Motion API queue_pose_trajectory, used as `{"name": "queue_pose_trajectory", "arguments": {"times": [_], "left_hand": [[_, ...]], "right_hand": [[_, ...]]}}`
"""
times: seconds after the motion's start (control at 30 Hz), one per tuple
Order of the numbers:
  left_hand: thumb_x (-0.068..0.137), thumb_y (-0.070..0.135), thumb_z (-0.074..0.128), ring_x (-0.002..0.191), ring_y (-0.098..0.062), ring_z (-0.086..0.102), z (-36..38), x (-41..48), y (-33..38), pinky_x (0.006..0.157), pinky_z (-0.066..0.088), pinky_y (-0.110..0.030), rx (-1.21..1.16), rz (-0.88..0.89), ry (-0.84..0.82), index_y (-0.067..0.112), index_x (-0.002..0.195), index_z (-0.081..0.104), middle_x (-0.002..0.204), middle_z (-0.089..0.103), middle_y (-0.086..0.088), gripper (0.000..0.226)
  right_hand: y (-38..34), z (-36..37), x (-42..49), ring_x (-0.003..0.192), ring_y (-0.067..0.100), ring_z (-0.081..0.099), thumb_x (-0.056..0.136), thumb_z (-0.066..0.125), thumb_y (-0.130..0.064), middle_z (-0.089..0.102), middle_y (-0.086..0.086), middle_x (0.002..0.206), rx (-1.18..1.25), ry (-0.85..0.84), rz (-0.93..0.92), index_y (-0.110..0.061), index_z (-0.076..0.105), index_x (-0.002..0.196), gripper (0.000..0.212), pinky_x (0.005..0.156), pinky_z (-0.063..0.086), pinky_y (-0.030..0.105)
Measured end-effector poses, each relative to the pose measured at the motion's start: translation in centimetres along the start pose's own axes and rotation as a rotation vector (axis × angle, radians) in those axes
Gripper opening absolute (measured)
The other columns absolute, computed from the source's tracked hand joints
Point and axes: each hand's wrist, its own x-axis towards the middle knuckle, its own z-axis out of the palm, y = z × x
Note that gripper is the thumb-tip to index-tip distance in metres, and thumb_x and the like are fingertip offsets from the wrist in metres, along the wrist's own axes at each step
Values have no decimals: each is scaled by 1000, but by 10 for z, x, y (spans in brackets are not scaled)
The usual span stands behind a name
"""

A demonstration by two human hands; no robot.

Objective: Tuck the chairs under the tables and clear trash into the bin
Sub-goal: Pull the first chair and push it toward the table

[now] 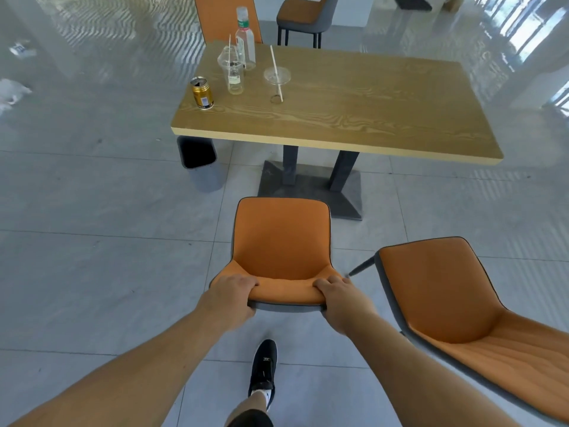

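Observation:
An orange chair with a grey shell stands on the tiles, a short way in front of the wooden table. My left hand and my right hand both grip the top edge of its backrest. On the table's left part stand a gold can, a clear plastic bottle, and two clear plastic cups with straws. A dark grey bin sits on the floor under the table's left front corner.
A second orange chair stands close at my right, turned sideways. Another orange chair is at the table's far side, and a grey-orange one stands beyond. Scraps of litter lie on the floor at far left. My shoe is behind the chair.

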Motion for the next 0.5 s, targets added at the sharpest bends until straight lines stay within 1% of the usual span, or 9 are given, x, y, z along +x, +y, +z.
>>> {"name": "queue_pose_trajectory", "arguments": {"times": [0.13, 0.27, 0.37, 0.43, 0.5], "left_hand": [[88, 35, 72, 118, -19, 54, -38, 54, -23, 97, 53, -41, 0, 0, -6, 33, 140, 53, 133, 60, 5, 55], [90, 36, 71, 121, -20, 53, -67, 104, -36, 100, 52, -43, 15, 9, 9, 31, 143, 53, 136, 60, 4, 56], [90, 33, 71, 121, -21, 53, -83, 137, -40, 100, 51, -43, 9, 25, 30, 29, 142, 55, 134, 60, 3, 54], [90, 32, 71, 119, -21, 53, -94, 155, -41, 100, 51, -43, 11, 38, 35, 29, 141, 55, 132, 61, 3, 53], [89, 30, 72, 117, -21, 54, -106, 171, -47, 98, 52, -43, 28, 34, 41, 31, 139, 55, 130, 61, 3, 52]], "right_hand": [[-11, -27, 53, 126, 29, 47, 100, 57, -26, 53, 1, 135, 21, 7, 27, -32, 46, 142, 44, 93, 54, 47], [-14, -56, 101, 125, 28, 47, 99, 57, -24, 53, 0, 134, 43, 17, 58, -32, 47, 142, 45, 94, 54, 48], [-9, -77, 130, 126, 29, 48, 99, 57, -22, 53, 0, 136, 43, 29, 76, -32, 49, 140, 43, 93, 54, 48], [-6, -90, 148, 123, 29, 49, 99, 57, -23, 53, 0, 137, 33, 36, 80, -31, 50, 138, 41, 93, 54, 48], [-8, -99, 165, 119, 27, 51, 99, 59, -26, 54, 0, 134, 15, 29, 66, -31, 50, 136, 38, 93, 55, 47]]}}
